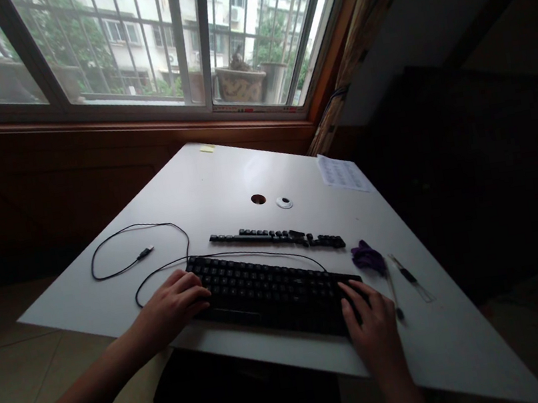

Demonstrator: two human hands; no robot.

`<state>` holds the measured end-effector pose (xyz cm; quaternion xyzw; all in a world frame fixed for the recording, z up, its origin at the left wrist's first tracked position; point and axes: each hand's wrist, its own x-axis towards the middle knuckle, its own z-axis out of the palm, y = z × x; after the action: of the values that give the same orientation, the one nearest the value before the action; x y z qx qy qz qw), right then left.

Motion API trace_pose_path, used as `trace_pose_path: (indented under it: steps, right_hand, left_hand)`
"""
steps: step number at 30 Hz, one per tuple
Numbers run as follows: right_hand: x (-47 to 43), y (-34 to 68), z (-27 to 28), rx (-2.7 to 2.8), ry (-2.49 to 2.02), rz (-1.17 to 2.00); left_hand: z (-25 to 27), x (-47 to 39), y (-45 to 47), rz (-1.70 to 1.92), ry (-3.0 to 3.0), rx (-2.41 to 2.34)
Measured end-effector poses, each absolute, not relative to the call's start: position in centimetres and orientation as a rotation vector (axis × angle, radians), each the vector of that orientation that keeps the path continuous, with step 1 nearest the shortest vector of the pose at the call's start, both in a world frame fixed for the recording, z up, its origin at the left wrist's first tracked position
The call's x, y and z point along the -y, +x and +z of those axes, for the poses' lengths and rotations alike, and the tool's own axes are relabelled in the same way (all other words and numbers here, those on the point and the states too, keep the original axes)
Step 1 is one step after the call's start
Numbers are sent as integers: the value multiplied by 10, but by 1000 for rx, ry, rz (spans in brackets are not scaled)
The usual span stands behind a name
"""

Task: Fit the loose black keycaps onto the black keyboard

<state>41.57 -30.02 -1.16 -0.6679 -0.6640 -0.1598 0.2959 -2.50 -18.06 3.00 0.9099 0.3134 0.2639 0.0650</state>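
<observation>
A black keyboard (pixel 262 290) lies on the white table in front of me, its upper rows of keycaps in place and its front strip looking bare and dark. My left hand (pixel 176 303) grips its left end, fingers curled over the edge. At the right end my right hand (pixel 370 311) holds on, with the thumb along the near side and the fingers over the top. Behind the keyboard, loose black keycaps (pixel 258 233) are lined up in a row. The keyboard's cable (pixel 134 227) loops to the left and ends in a USB plug (pixel 145 252).
Right of the keyboard lie a purple cloth (pixel 368 257), a thin brush (pixel 392 291) and a wire-ended keycap puller (pixel 410 276). Farther back are a cable hole (pixel 258 199), its white ring cover (pixel 284 202), a printed sheet (pixel 343 173) and a yellow note (pixel 207 149).
</observation>
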Motion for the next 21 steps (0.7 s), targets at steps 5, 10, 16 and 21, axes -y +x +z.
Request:
trace_pose_path:
  steps: [5, 10, 16, 21]
  right_hand:
    - [301, 416, -11, 1759, -1783, -414]
    - [300, 415, -9, 1762, -1772, -420]
    - [300, 416, -11, 1771, -1781, -424]
    - [300, 417, -11, 1772, -1778, -420]
  left_hand:
    - [27, 181, -25, 823, 2754, -923]
    - [22, 184, -25, 926, 2727, -907]
    - [15, 187, -25, 948, 2686, -939]
    - [12, 187, -26, 941, 2685, -974]
